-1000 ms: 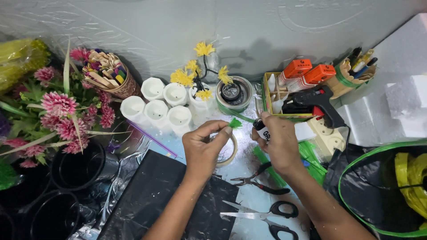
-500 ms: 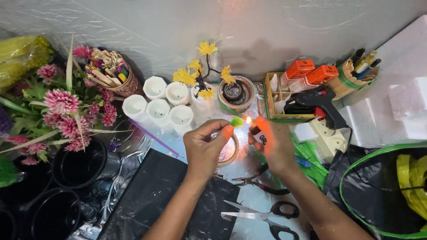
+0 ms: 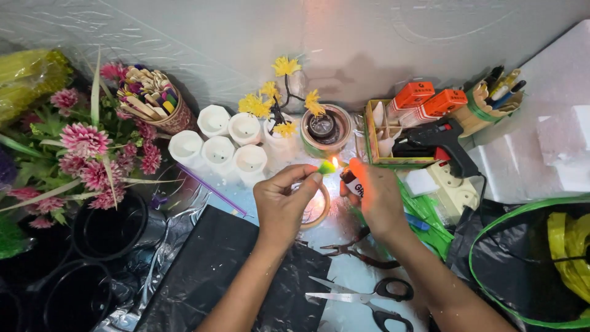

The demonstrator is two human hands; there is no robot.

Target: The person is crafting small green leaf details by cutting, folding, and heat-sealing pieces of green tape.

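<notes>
- nearest to me, a pair of steel scissors with black handles (image 3: 369,299) is lying on the pale table (image 3: 353,270), just beside a crumpled black plastic sheet (image 3: 215,270).
- a little further up, a pair of small dark pliers (image 3: 356,252) is resting under my right wrist.
- my left hand (image 3: 281,206) is pinching a small green strip (image 3: 326,166) between thumb and forefinger, its tip glowing right at the flame; a roll of tan tape (image 3: 318,209) is sitting behind those fingers, though i cannot tell whether it is hanging on them.
- my right hand (image 3: 376,195) is closing tight around a small lighter with a red and white label (image 3: 351,179), thumb on top, and a little orange flame (image 3: 335,162) is burning at its head, touching the green strip.
- to my right, a green-rimmed black bag (image 3: 528,258) is holding yellow strips (image 3: 565,246).
- to my left, empty black plastic pots (image 3: 107,230) are standing below a bunch of pink artificial flowers (image 3: 83,154).
- beyond my hands, five white round cups (image 3: 218,144) are clustering together, near a small yellow-flowered twig in a white pot (image 3: 278,107).
- further right, a black glue gun (image 3: 439,138) is lying against a yellow compartment tray (image 3: 384,132), with two orange-capped boxes (image 3: 430,101) behind it.
- at the back left, a woven basket of coloured sticks (image 3: 153,98) is standing by the grey wall.
</notes>
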